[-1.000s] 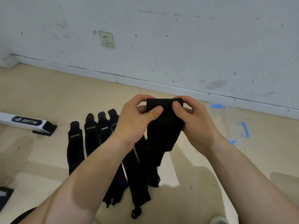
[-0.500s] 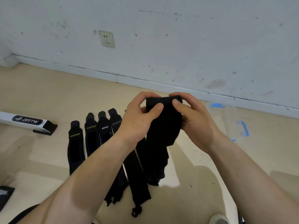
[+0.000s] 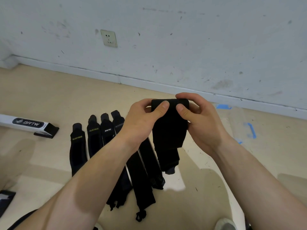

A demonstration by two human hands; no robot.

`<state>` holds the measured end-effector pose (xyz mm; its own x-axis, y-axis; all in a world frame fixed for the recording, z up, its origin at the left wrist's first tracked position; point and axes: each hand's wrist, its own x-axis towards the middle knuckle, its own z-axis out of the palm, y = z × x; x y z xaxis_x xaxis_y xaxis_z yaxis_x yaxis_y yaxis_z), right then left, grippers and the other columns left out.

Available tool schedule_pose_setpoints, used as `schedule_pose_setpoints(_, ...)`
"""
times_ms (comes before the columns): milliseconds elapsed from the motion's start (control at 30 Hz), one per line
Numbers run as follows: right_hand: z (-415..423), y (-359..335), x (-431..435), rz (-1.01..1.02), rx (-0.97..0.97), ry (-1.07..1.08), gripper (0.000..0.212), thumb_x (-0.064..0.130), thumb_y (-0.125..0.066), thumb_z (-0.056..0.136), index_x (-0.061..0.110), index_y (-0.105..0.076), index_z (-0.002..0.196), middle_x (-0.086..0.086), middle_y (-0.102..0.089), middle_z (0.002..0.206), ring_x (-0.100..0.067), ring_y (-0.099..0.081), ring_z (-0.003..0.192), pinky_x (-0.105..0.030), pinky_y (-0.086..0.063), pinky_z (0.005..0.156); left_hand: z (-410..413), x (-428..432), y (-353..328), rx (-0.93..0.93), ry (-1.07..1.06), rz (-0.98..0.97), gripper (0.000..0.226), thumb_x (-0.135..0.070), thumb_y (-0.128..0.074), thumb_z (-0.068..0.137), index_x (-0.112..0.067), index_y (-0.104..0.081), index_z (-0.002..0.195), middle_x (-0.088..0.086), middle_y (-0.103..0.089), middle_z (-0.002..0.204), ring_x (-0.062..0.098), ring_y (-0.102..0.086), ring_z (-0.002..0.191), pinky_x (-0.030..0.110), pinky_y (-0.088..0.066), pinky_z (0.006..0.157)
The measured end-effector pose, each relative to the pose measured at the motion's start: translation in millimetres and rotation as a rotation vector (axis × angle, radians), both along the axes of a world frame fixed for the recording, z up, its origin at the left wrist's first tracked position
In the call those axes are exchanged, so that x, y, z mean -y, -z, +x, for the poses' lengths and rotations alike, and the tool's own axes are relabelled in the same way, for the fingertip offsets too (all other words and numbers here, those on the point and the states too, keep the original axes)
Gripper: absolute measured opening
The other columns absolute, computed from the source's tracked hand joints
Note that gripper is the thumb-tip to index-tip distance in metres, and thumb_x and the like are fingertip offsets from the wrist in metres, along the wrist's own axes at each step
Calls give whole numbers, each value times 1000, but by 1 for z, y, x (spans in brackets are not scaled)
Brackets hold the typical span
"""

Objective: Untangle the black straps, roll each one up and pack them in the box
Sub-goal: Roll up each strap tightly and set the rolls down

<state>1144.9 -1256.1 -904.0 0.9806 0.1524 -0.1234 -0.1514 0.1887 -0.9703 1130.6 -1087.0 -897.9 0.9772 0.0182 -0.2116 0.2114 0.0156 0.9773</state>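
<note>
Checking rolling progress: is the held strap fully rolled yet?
Partly rolled: the left hand and right hand grip a roll atop the strap; its tail hangs loose.

Held strap [image 3: 168, 130]: matt black woven cloth, soft, creased at the rolled top.
Straps on floor [image 3: 78, 151]: matt black fabric, printed lettering.
Floor [image 3: 49, 93]: smooth beige, faint sheen.
Wall [image 3: 182, 39]: matt white paint, scuffed.
BRTW carton [image 3: 8, 121]: smooth white card.
Wall socket [image 3: 108, 38]: smooth cream plastic.
</note>
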Motion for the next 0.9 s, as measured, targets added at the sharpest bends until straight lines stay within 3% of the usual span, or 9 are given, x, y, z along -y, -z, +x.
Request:
schedule_pose_setpoints(100, 1, -3, 0, 13, -30, -11, 22, 10, -64, 97, 22, -70, 115, -9, -73, 103, -19, -72, 87, -33, -56, 78, 0, 0, 1, 15, -19, -16, 30, -27, -72, 94, -15, -68, 121, 9, -77, 108, 24, -75, 103, 45, -58, 100)
schedule_pose_setpoints(267, 0, -2, -2, -162, 9, -5, 17, 33, -59, 101, 30, -68, 115, -3, -73, 104, -17, -73, 95, -36, -61, 82, -2, 1, 0, 42, -12, 24, 26, -16, -72, 94, -21, -66, 119, 7, -75, 109, 22, -75, 100, 37, -62, 91)
schedule_pose_setpoints(367, -1, -2, -2, -168, 31, 2, 16, 27, -61, 101, 25, -67, 115, -10, -73, 106, -26, -72, 96, -45, -62, 85, -3, 2, -1, 57, -7, 52, 30, -13, -74, 93, -21, -64, 121, 2, -73, 111, 20, -74, 100, 29, -62, 85)
schedule_pose_setpoints(467, -1, -2, -1, -48, -16, 0, 18, 17, -62, 100, 18, -67, 117, -12, -74, 103, -24, -73, 87, -38, -60, 78, -3, 3, -4, 64, -24, 42, 37, -18, -77, 90, -21, -62, 124, 1, -74, 112, 19, -76, 98, 32, -63, 87)
schedule_pose_setpoints(633, 0, -1, 0, 99, -74, 20, 25, 8, -63, 98, 17, -66, 121, -13, -74, 103, -23, -74, 85, -33, -58, 74, -2, 1, -5, 24, 20, 45, 54, -50, -71, 82, -17, -65, 124, 3, -78, 109, 19, -76, 102, 45, -57, 101)
schedule_pose_setpoints(833, 3, -3, 2, 149, -105, 29, 38, 6, -68, 92, 12, -62, 129, -14, -75, 112, -27, -75, 98, -32, -59, 81, 1, -2, -1, 40, 10, 10, 36, -29, -72, 93, -15, -65, 125, 8, -78, 108, 23, -75, 103, 47, -56, 102)
schedule_pose_setpoints(900, 3, -5, 2, 103, -94, -2, 33, 13, -67, 94, 9, -64, 127, -13, -75, 111, -27, -75, 100, -33, -58, 83, 1, -3, -1, 39, 9, -7, 32, -24, -72, 94, -15, -65, 125, 9, -78, 109, 25, -75, 103, 48, -57, 101)
